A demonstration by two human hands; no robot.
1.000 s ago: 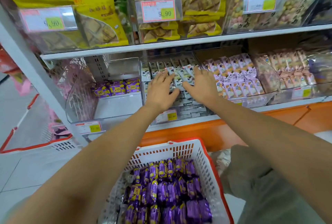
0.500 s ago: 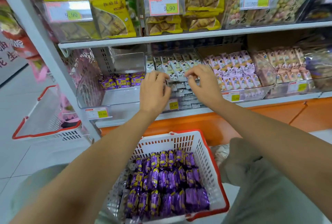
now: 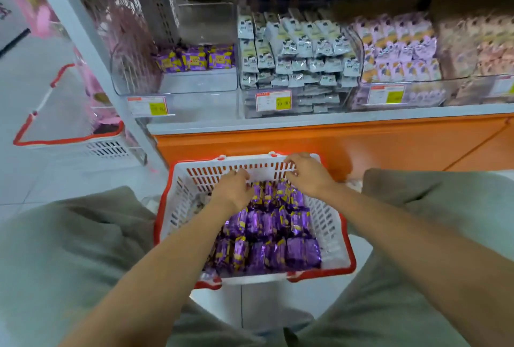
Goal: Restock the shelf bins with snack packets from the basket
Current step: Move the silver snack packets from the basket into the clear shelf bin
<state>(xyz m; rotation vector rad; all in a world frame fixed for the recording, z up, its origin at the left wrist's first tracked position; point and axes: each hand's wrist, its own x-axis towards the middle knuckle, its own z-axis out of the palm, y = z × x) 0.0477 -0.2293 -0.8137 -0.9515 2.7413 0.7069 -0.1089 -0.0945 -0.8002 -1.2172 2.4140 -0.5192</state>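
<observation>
The purple snack packets [image 3: 267, 235] fill the white, red-rimmed basket [image 3: 328, 224] between your legs, lying under your fingers and nearer you. Your left hand [image 3: 232, 189] curls its fingers down onto the far row. Your right hand [image 3: 308, 177] curls its fingers just beside the basket's far wall. Whether either has hold of a packet cannot be told. Beyond your fingers, the shelf bin [image 3: 200, 82] holds three matching packets.

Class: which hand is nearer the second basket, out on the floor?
Left. The left hand is over the purple packets, on the side toward the floor basket; the right hand lies farther right.
</observation>
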